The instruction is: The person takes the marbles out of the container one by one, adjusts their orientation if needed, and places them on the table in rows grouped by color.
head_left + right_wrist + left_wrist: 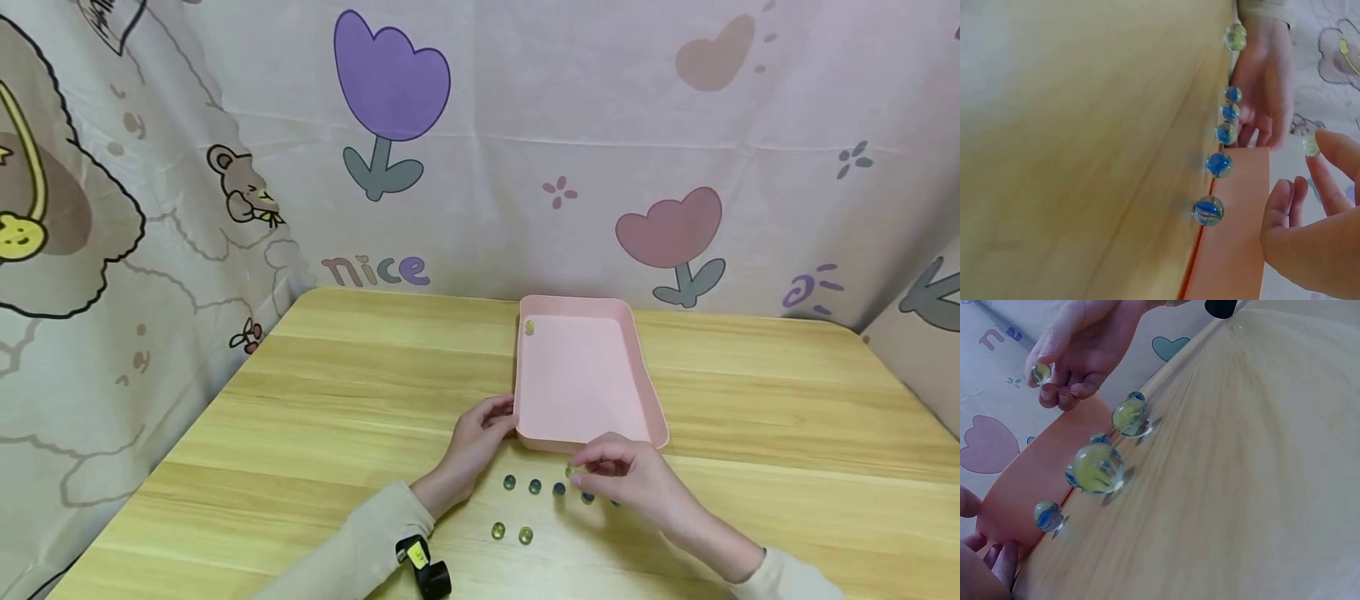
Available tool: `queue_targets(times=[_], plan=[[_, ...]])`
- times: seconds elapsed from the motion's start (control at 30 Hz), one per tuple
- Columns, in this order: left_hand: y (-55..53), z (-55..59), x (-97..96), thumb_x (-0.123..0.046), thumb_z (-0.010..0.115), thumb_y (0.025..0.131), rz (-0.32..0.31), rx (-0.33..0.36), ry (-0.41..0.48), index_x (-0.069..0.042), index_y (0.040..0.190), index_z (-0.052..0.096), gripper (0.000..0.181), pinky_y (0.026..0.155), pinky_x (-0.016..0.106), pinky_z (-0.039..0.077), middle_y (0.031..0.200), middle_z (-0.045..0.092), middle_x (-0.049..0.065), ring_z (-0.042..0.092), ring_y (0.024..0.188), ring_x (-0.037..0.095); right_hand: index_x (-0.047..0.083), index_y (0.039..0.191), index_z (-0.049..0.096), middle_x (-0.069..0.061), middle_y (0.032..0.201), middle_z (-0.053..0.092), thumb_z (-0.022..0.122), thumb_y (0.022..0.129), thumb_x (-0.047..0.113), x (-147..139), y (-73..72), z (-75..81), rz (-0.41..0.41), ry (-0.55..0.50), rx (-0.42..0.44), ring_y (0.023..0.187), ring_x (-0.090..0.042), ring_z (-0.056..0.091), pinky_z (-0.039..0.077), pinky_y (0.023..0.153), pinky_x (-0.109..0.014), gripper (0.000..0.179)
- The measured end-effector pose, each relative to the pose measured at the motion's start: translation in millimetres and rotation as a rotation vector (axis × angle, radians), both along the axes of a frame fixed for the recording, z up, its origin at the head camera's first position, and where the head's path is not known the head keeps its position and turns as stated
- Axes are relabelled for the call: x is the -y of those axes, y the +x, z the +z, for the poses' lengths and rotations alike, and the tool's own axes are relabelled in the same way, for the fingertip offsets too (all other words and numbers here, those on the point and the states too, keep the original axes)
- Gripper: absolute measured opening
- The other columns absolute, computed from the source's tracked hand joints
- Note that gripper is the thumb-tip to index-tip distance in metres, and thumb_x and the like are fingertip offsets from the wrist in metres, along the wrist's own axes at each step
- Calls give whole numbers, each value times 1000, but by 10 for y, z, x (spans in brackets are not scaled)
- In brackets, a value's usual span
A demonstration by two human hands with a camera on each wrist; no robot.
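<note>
Between thumb and index finger, my right hand [641,492] pinches a yellow-green glass marble [1310,147], held up off the table just in front of the pink tray [585,379]. My left hand [471,446] touches the outside of the tray's near left corner with its fingers. A row of several blue marbles [535,486] lies on the table along the tray's near side, partly hidden by my right hand. Nearer to me rest two yellow-green marbles [526,536]. Inside the tray, yellowish marbles [529,327] sit close together at the far left corner.
The wooden table [360,367] carries the tray near its back edge. Behind it and at the sides hangs a printed cloth [495,100]. A black strapped device [431,575] is on my left wrist.
</note>
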State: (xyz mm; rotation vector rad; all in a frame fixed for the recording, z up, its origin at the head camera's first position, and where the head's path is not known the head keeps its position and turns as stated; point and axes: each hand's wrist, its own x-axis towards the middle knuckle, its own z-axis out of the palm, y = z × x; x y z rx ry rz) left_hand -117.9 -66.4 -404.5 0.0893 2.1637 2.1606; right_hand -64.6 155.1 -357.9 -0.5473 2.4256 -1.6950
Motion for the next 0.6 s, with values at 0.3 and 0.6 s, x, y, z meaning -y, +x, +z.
queue_targets(times=[0.3,0.6], plan=[[-9,-7,2,-10,60,94,-7,-7,5,5,129,55,39,93,32,51,122,60,16,59,106,24,9,92,74,0,89,64,76,81,12,31,97,-43,16,28,-147,79,-10,56,52,68,-24,11],[-4,-2,-2,-9,61,94,2,-12,7,7,130,54,40,92,34,51,121,60,17,59,105,24,13,90,73,1,88,60,77,81,13,57,254,-123,12,72,-128,78,-10,53,48,66,-23,10]])
